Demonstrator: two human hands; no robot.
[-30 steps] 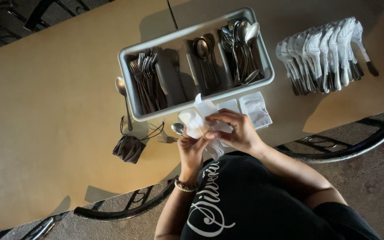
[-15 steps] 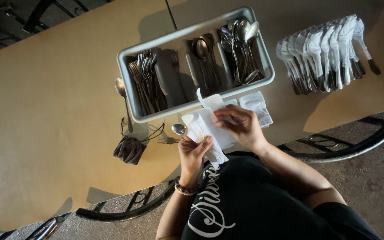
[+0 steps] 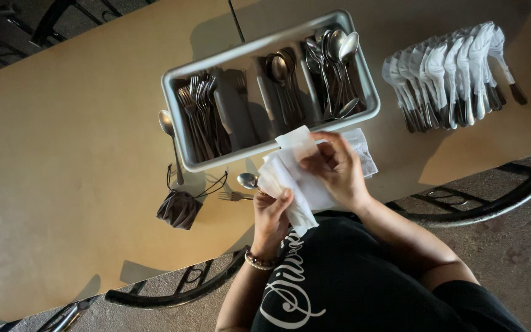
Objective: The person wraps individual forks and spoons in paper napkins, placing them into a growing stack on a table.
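My left hand (image 3: 271, 215), with a bead bracelet at the wrist, grips a white paper napkin (image 3: 290, 184) from below. A spoon bowl (image 3: 247, 180) and a fork's tines (image 3: 232, 195) stick out of the napkin to the left. My right hand (image 3: 337, 167) pinches the napkin's upper fold, just in front of the grey cutlery tray (image 3: 182, 132). Both hands hover over the tan table's (image 3: 62, 184) near edge.
The tray holds forks (image 3: 201, 114), knives and spoons (image 3: 336, 61) in separate compartments. A row of napkin-wrapped cutlery bundles (image 3: 450, 71) lies at the right. Flat napkins (image 3: 364, 154) sit under my right hand. A loose spoon (image 3: 167, 126) and a dark crumpled mask (image 3: 179, 209) lie left. Chair frames (image 3: 480, 209) curve below the table edge.
My right hand has moved up and over the napkin, pulling its fold wider across the cutlery. My left hand has kept its grip in the same place.
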